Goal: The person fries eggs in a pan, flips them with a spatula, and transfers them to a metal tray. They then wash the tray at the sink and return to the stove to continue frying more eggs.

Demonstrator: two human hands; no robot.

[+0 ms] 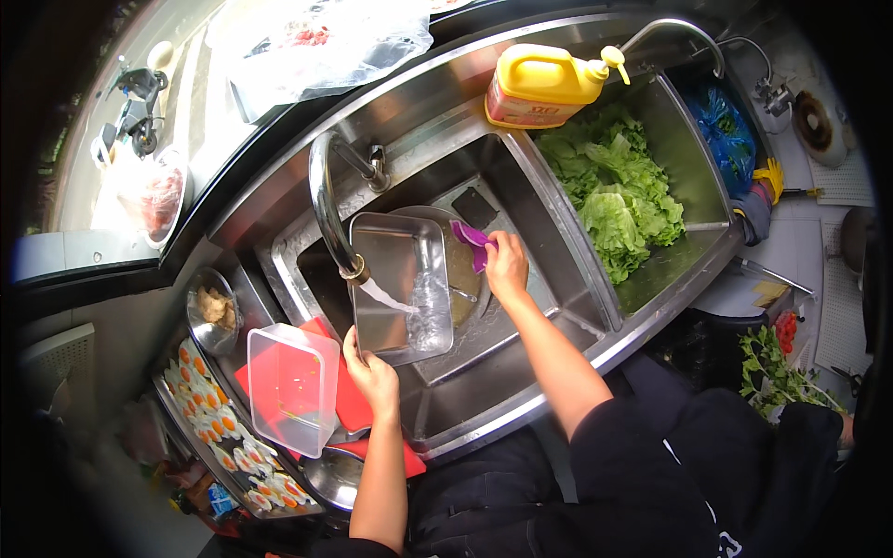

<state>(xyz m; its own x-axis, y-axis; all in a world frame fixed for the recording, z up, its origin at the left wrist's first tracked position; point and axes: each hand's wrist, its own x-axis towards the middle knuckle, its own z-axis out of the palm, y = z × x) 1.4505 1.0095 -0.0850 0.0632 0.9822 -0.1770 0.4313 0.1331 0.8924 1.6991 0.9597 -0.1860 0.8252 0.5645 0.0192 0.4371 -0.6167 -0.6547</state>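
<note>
My left hand (372,376) grips the near left corner of a rectangular stainless steel pan (384,279), which is tilted under the faucet (328,202). Water runs from the spout into the pan and pools along its right side. In my right hand (506,265) is a purple cloth (474,244), pinched between the fingers just right of the pan. Partly covered by the pan, a round basin (464,279) of murky water sits in the steel sink (551,286). A utensil's end shows in that water, but the rest of it cannot be made out.
Lettuce (621,188) fills much of the right sink compartment, with a yellow pump jug (537,84) behind it. On the left are a clear plastic container (293,390), a red board (356,401), a metal bowl (213,335) and a tray of fried eggs (209,411). Another person's hand (845,431) shows far right.
</note>
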